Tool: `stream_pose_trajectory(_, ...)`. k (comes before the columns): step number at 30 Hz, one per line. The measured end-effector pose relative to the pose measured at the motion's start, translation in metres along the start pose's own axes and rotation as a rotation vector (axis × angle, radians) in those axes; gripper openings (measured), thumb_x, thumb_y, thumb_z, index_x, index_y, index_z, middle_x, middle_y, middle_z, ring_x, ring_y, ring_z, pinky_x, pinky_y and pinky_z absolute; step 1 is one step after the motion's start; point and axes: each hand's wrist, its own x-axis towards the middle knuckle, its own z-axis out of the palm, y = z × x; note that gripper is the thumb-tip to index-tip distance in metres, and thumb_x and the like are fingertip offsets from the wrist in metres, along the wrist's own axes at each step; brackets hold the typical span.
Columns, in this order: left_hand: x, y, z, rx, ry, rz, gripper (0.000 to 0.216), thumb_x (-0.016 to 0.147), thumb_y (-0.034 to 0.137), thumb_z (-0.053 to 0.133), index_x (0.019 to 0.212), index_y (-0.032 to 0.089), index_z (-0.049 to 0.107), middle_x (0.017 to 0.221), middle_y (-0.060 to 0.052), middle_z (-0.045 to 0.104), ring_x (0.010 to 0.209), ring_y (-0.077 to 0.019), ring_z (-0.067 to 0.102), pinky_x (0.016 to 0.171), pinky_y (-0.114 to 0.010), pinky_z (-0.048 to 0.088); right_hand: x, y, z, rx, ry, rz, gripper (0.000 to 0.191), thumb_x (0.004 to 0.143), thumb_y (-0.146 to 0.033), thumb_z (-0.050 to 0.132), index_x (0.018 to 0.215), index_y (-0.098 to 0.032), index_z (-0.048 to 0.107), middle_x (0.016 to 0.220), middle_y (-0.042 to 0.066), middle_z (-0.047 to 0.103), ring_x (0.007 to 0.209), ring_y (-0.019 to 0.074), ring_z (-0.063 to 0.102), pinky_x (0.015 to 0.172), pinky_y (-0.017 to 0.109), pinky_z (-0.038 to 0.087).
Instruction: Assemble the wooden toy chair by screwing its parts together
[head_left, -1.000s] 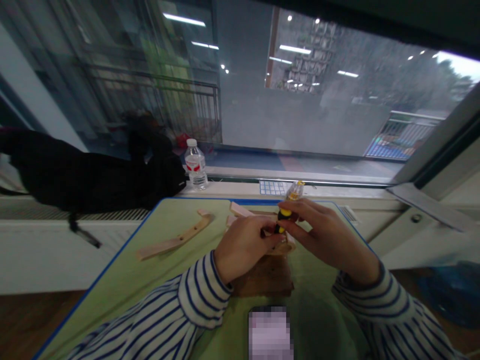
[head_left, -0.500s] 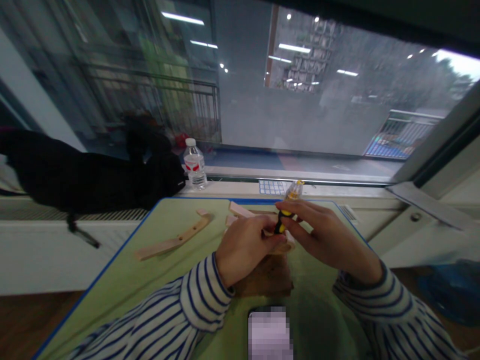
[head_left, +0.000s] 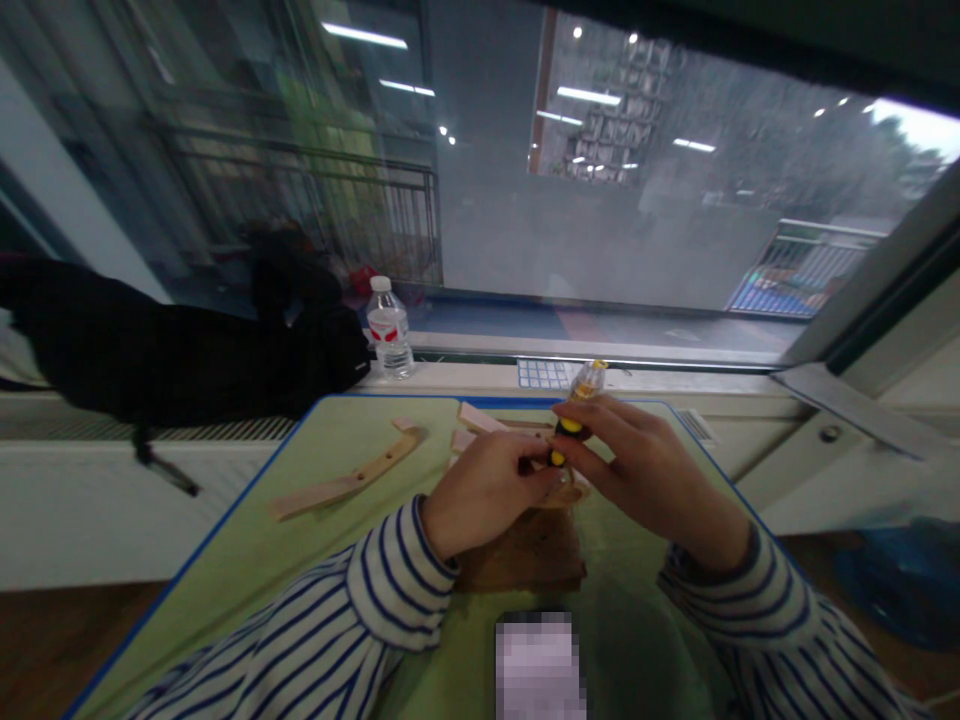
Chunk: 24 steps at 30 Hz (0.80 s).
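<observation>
My right hand [head_left: 645, 465] holds a screwdriver [head_left: 589, 380] with a clear and yellow handle end and a black-and-yellow grip. It stands steeply, its lower end pointing down toward the wooden parts. Closed beside that lower end, my left hand [head_left: 487, 485] pinches with thumb and forefinger; what lies between them is hidden. Pale wooden parts [head_left: 480, 418] show behind and under my left hand, one with a rounded end [head_left: 574, 495]. Beneath them lies a brown wooden block [head_left: 525, 555]. A curved wooden strip [head_left: 360, 478] with holes rests to the left.
A phone [head_left: 537, 665] lies near the table's [head_left: 247, 570] front edge. On the sill beyond stand a water bottle [head_left: 390, 330] and a blue-checked sheet [head_left: 544, 374]. Black cloth or a bag [head_left: 187, 340] lies at left; a window [head_left: 487, 200] fills the background.
The screwdriver's grip has turned, showing its yellow patches differently. My right fingers have shifted slightly around it. My left hand has moved a little left.
</observation>
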Motion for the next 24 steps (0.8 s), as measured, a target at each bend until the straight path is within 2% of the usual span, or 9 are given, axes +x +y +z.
stream_pose_trajectory(5, -0.0004, -0.001, 0.0014, 0.004, 0.001, 0.013, 0.02, 0.085, 0.029, 0.054, 0.091, 0.018, 0.069, 0.078, -0.001, 0.067, 0.072, -0.0152, 0.058, 0.064, -0.025, 0.041, -0.0004, -0.0001, -0.001, -0.01, -0.002, -0.003, 0.028, 0.092, -0.031, 0.052, 0.111, -0.012, 0.06, 0.1, 0.013, 0.068, 0.091, 0.0218, 0.065, 0.079, 0.038, 0.053)
stream_pose_trajectory(11, -0.0004, -0.0002, 0.0024, 0.015, 0.075, -0.005, 0.021, 0.081, 0.035, 0.06, 0.094, 0.021, 0.069, 0.086, -0.001, 0.069, 0.076, -0.0164, 0.06, 0.064, -0.025, 0.041, -0.0002, -0.0001, 0.0004, -0.003, -0.003, 0.009, 0.028, 0.092, -0.032, 0.051, 0.112, -0.014, 0.059, 0.1, 0.012, 0.068, 0.091, 0.0211, 0.064, 0.079, 0.037, 0.053)
stream_pose_trajectory(17, -0.0001, 0.0012, -0.0006, 0.101, 0.057, -0.033, 0.023, 0.083, 0.038, 0.057, 0.09, 0.021, 0.071, 0.086, -0.002, 0.07, 0.077, -0.0179, 0.061, 0.065, -0.026, 0.042, -0.0003, 0.0008, -0.0016, 0.02, -0.007, 0.002, 0.03, 0.091, -0.033, 0.053, 0.116, -0.015, 0.056, 0.102, 0.011, 0.068, 0.092, 0.0216, 0.064, 0.08, 0.038, 0.053)
stream_pose_trajectory(24, -0.001, 0.0019, 0.0001, 0.125, 0.06, -0.015, 0.022, 0.085, 0.036, 0.055, 0.091, 0.022, 0.07, 0.085, -0.002, 0.07, 0.076, -0.0173, 0.061, 0.065, -0.025, 0.042, -0.0031, 0.0005, -0.007, 0.108, -0.06, -0.005, 0.035, 0.091, -0.021, 0.05, 0.126, -0.016, 0.05, 0.114, 0.01, 0.065, 0.103, 0.0196, 0.061, 0.088, 0.036, 0.051)
